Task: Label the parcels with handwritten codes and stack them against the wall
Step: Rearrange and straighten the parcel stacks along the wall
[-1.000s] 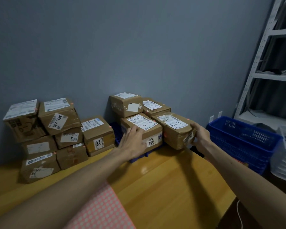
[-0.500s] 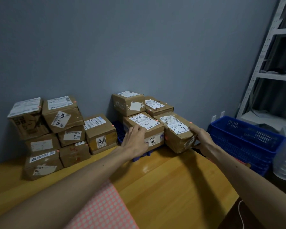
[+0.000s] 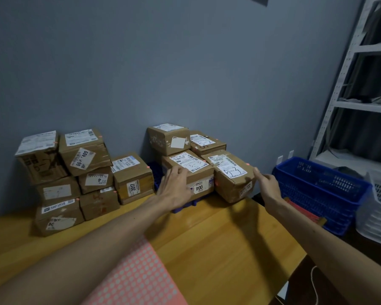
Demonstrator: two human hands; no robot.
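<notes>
- Cardboard meets both grips: my left grip [image 3: 176,188] lies with relaxed fingers on the front top edge of the parcel marked 3-3 [image 3: 193,165], clasping nothing.
- My right grip [image 3: 267,183] is slack too, fingers apart, one fingertip right at the side of the parcel marked 5-3 [image 3: 230,172].
- Those two parcels touch side by side at the right end of the wooden worktop [image 3: 218,238], near the grey wall [image 3: 185,73], with the parcel marked 5-2 [image 3: 204,142] behind them.
- A bigger parcel stack [image 3: 75,172] stands to the left, against the wall.
- A blue basket [image 3: 317,190] sits right of the worktop.
</notes>
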